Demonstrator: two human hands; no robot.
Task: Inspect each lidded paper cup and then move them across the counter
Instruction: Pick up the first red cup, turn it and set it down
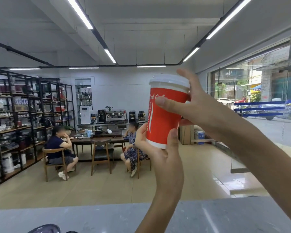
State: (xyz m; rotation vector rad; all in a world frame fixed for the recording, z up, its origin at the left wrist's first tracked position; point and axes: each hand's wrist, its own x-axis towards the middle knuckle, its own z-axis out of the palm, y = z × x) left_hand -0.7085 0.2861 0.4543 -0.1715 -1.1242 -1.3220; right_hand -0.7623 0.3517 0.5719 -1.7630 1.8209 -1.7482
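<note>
A: Step? Inspecting. Red cup [165, 115] is held up in the air, dead center, well above the table [74, 217].

B: Grips?

A: Left hand [160, 148] closes round the cup's base from 6 o'clock, thumb up the front wall, fingers at the 9 o'clock side. Right hand [195, 105] comes in from 3 o'clock, thumb across the red band, one finger up behind the lid [169, 80]. Both hold the cup.

B: Upright?

A: Nearly, slight tilt, top leaning to 1 o'clock. Lid looks seated all round the rim on the side I can see.

B: How to do it well?

A: My take: keep the base hand as the carrier, let the right hand turn the cup slowly so the whole wall and lid edge come round. Light squeeze only, paper wall probably dents. Don't tip it much further, the lid may have a sip hole.

B: Contents?

A: Can't tell, lid is opaque, nothing visible inside. No drips on the wall.

B: Other cups?

A: None in view. Dark rounded thing at 7 o'clock on the table edge, cut off, unclear. After inspection it would go back down across the table.
</note>
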